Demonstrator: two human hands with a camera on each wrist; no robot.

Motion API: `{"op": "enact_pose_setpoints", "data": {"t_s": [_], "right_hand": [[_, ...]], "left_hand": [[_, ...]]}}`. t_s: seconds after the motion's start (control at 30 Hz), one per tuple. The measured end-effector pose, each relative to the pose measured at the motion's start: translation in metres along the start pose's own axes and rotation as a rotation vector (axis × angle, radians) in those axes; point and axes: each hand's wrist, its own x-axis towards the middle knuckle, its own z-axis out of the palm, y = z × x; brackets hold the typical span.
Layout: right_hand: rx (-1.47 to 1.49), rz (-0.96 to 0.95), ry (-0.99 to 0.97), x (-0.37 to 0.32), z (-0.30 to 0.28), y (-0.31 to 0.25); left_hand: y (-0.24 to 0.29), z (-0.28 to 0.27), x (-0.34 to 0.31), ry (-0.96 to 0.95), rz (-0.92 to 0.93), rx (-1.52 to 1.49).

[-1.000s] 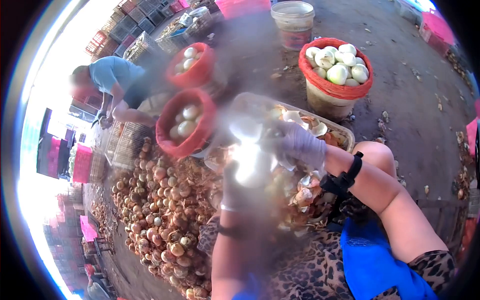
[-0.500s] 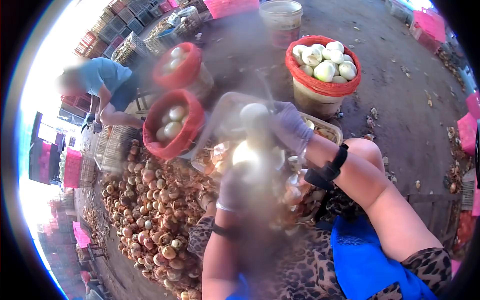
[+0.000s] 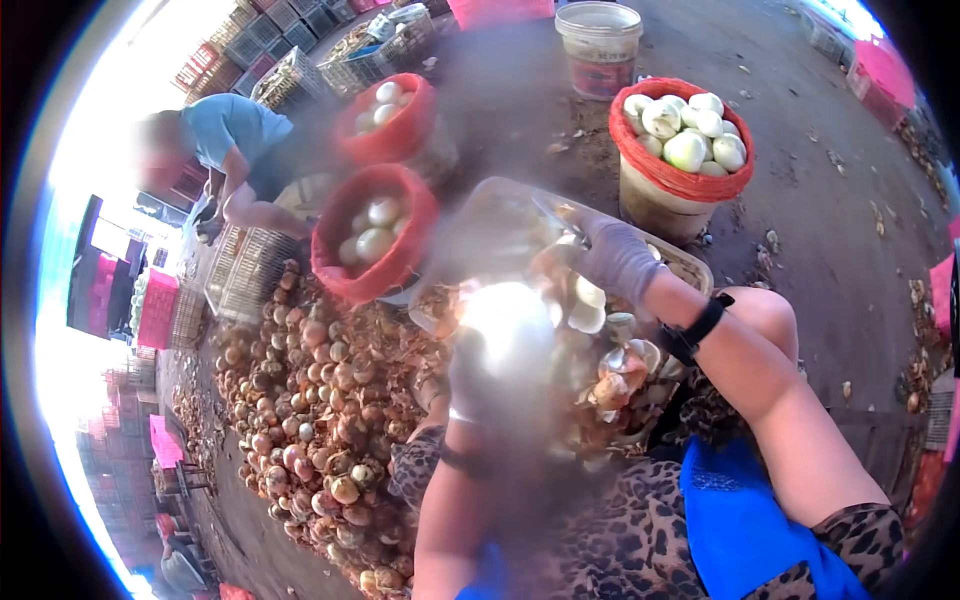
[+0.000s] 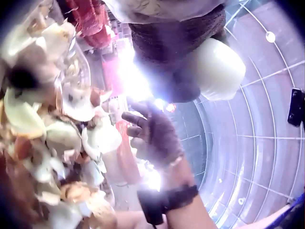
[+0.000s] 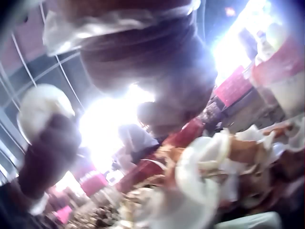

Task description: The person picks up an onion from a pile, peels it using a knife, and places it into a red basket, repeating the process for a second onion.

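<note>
A peeled white onion (image 3: 508, 322), blurred by glare, is gripped in my gloved left hand (image 3: 472, 385) above the tub. In the left wrist view that onion (image 4: 220, 69) shows beside the fingers of my left hand (image 4: 167, 52); the right wrist view shows the onion (image 5: 44, 112) on top of my left hand (image 5: 51, 152). My gloved right hand (image 3: 615, 258) is up and to the right, apart from the onion, with its fingers curled round a thin blade-like tool (image 3: 558, 220). Below lie onion peels (image 3: 622, 375) in a clear tub (image 3: 695, 268).
Left of the tub lies a heap of unpeeled onions (image 3: 320, 420). Red-lined buckets with white onions stand beyond it (image 3: 330, 265) and at the right (image 3: 650, 185). A lidded bucket (image 3: 600, 50) is farther back. Another person (image 3: 235, 130) bends over crates (image 3: 250, 280).
My right hand has moved away from my left. A pale round thing seen between the hands no longer shows there. The onion stays in my left hand, and the head view has shifted slightly.
</note>
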Motion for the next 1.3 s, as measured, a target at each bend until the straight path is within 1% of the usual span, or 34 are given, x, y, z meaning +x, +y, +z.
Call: {"op": "enact_pose_setpoints", "data": {"t_s": [0.03, 0.07, 0.1, 0.13, 0.17, 0.2, 0.23, 0.27, 0.3, 0.33, 0.4, 0.47, 0.53, 0.6, 0.63, 0.7, 0.73, 0.8, 0.83, 0.93, 1.03, 1.13, 1.17, 1.3], "right_hand": [[0.140, 0.038, -0.146, -0.002, -0.001, 0.000], [0.265, 0.094, -0.285, -0.002, -0.005, -0.012], [0.493, 0.211, -0.401, -0.008, -0.011, -0.027], [0.721, 0.333, -0.514, -0.014, -0.016, -0.050], [0.836, 0.328, -0.451, -0.022, -0.015, -0.064], [0.790, 0.296, -0.434, -0.023, -0.008, -0.062], [0.746, 0.267, -0.413, -0.025, 0.002, -0.057], [0.741, 0.242, -0.385, -0.025, 0.007, -0.049], [0.735, 0.217, -0.357, -0.025, 0.012, -0.041], [0.728, 0.192, -0.329, -0.025, 0.017, -0.033], [0.728, 0.052, -0.186, -0.024, 0.019, -0.035], [0.774, 0.120, -0.174, -0.026, 0.012, -0.047], [0.547, 0.096, -0.154, -0.029, 0.004, -0.054], [0.053, -0.024, -0.130, -0.035, -0.006, -0.048], [0.140, -0.130, -0.104, -0.037, -0.005, -0.044], [0.098, -0.149, -0.209, -0.043, -0.005, -0.039], [0.076, -0.157, -0.263, -0.045, -0.004, -0.038], [0.027, -0.205, -0.286, -0.046, -0.002, -0.035], [0.002, -0.228, -0.294, -0.046, -0.001, -0.033], [-0.031, -0.181, -0.373, -0.045, -0.002, -0.031], [-0.102, -0.226, -0.440, -0.042, -0.005, -0.034], [-0.127, -0.195, -0.522, -0.039, -0.005, -0.034], [-0.145, -0.217, -0.524, -0.038, -0.002, -0.033], [-0.258, -0.351, -0.547, -0.033, 0.010, -0.032]], "left_hand": [[0.005, 0.000, 0.002, -0.003, -0.006, 0.031], [0.010, -0.001, 0.003, -0.003, -0.010, 0.059], [0.014, -0.002, 0.004, -0.003, -0.015, 0.084], [0.017, 0.001, 0.005, 0.080, 0.025, 0.295], [0.019, 0.005, 0.007, 0.165, 0.060, 0.508], [0.021, 0.006, 0.007, 0.247, 0.089, 0.725], [0.013, -0.014, 0.008, 0.230, 0.179, 0.870], [0.008, -0.022, 0.010, 0.227, 0.274, 1.016], [0.008, -0.024, 0.009, 0.232, 0.190, 0.884], [0.012, -0.012, 0.011, 0.236, 0.113, 0.751], [0.021, 0.016, 0.011, 0.281, 0.069, 0.788], [0.016, 0.043, 0.008, 0.340, 0.143, 0.779], [0.016, 0.046, 0.009, 0.347, 0.151, 0.717], [0.018, 0.033, 0.008, 0.353, 0.148, 0.675], [0.021, 0.028, 0.007, 0.322, 0.158, 0.637], [0.028, 0.019, 0.005, 0.259, 0.181, 0.558], [0.029, 0.017, 0.003, 0.259, 0.189, 0.545], [0.030, 0.013, 0.002, 0.254, 0.202, 0.520], [0.030, 0.008, 0.002, 0.302, 0.200, 0.572], [0.030, -0.002, 0.002, 0.278, 0.220, 0.574], [0.030, -0.010, 0.004, 0.220, 0.288, 0.666], [0.034, 0.002, 0.001, 0.319, 0.106, 0.591], [0.032, 0.006, 0.000, 0.326, 0.056, 0.523], [0.016, -0.006, -0.001, 0.221, -0.131, 0.091]]}}
